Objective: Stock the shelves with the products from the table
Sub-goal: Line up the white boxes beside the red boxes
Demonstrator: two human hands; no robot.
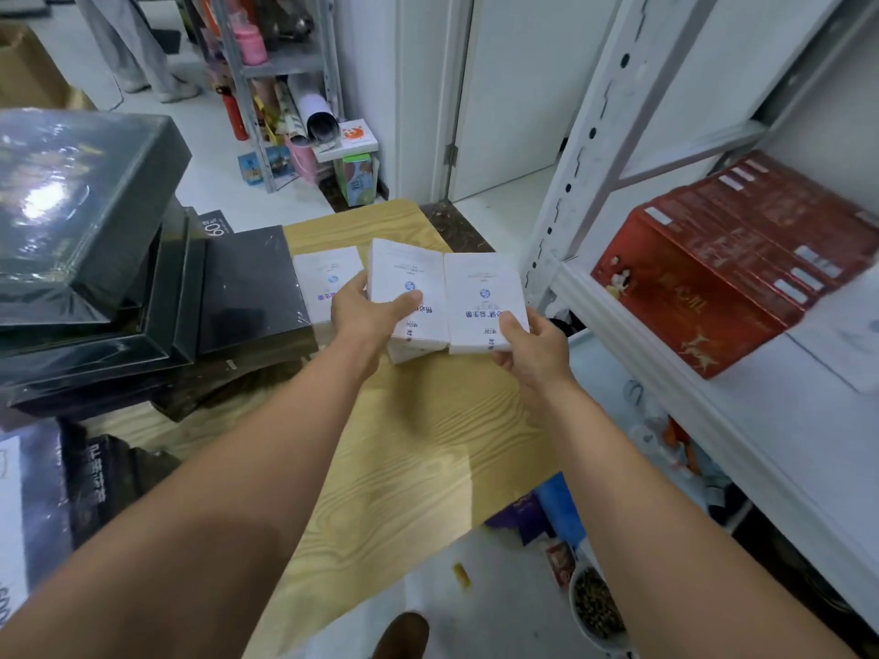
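Observation:
Two white product boxes are lifted side by side above the far end of the wooden table. My left hand grips the left white box, thumb on its top face. My right hand holds the right white box from its near edge, thumb on top. A third white box lies flat on the table just left of my left hand. The white metal shelf stands to the right, its board holding red boxes.
Stacked dark wrapped boxes fill the table's left side. A bowl and loose packets lie on the floor under the shelf. A second rack with bottles and rolled posters stands at the back, beside a person's legs.

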